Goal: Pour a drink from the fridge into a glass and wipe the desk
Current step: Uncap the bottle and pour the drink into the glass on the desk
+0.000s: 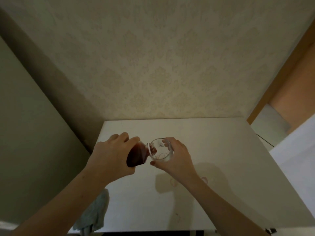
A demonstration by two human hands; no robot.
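Note:
A small bottle (137, 155) of dark reddish-brown drink is tilted to the right in my left hand (110, 155), its open white-rimmed mouth resting at the rim of a clear glass (162, 150). My right hand (175, 158) grips the glass from the right side and holds it slightly above or on the white desk (213, 142). The glass looks nearly empty, with only a trace at its bottom. A small pale bottle cap (205, 180) lies on the desk behind my right wrist.
A light blue-grey cloth (94, 213) hangs over the desk's front left edge. A patterned wall stands right behind the desk. A dark gap runs along the desk's left side, and a thin black cable (265, 140) lies at the right edge.

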